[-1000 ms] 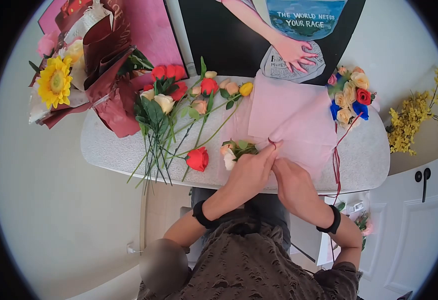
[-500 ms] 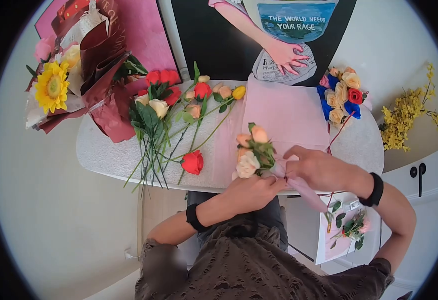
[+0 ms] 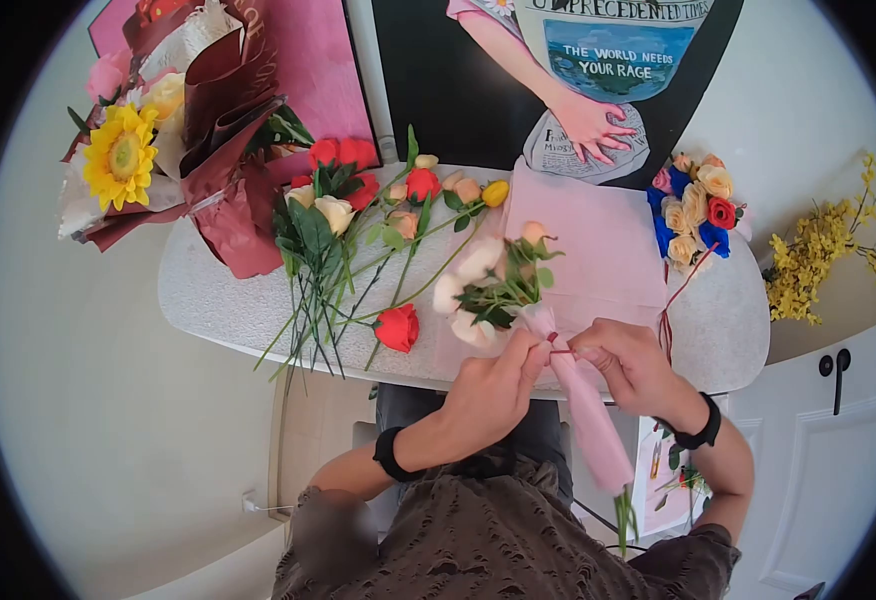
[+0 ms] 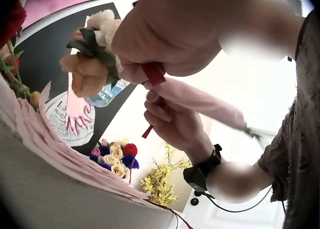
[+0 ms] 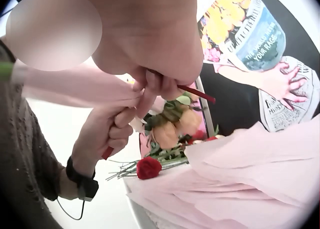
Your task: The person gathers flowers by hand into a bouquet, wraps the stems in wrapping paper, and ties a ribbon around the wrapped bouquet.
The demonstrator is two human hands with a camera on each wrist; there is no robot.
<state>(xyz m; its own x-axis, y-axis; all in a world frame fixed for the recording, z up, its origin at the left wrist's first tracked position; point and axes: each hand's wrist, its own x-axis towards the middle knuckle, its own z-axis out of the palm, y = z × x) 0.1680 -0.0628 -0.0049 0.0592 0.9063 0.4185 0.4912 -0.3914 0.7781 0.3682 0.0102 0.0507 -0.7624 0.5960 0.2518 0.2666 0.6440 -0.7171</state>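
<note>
A small bouquet of white and peach flowers (image 3: 483, 290) leans over the table's front edge, its stems pointing down toward the person. Pale pink paper (image 3: 593, 425) wraps the stems, with green ends sticking out at the bottom. Round its neck runs a dark red ribbon (image 3: 561, 351). My left hand (image 3: 488, 395) pinches the ribbon at the left of the neck; a flat red piece (image 4: 154, 73) crosses its fingers in the left wrist view. From the other side my right hand (image 3: 633, 365) pinches the ribbon, a red end (image 5: 202, 94) jutting past its fingers in the right wrist view.
Pink paper sheets (image 3: 598, 240) lie on the white table (image 3: 218, 290) behind the bouquet. Loose roses and stems (image 3: 333, 250) spread to the left, beside a large wrapped bouquet (image 3: 228, 200). A blue-and-cream bouquet (image 3: 693, 210) and trailing red ribbon (image 3: 670, 310) are at the right.
The bouquet has come up from the table and its wrapped stems now point down toward the body. My hands, close together before, now stand either side of its neck with ribbon between them.
</note>
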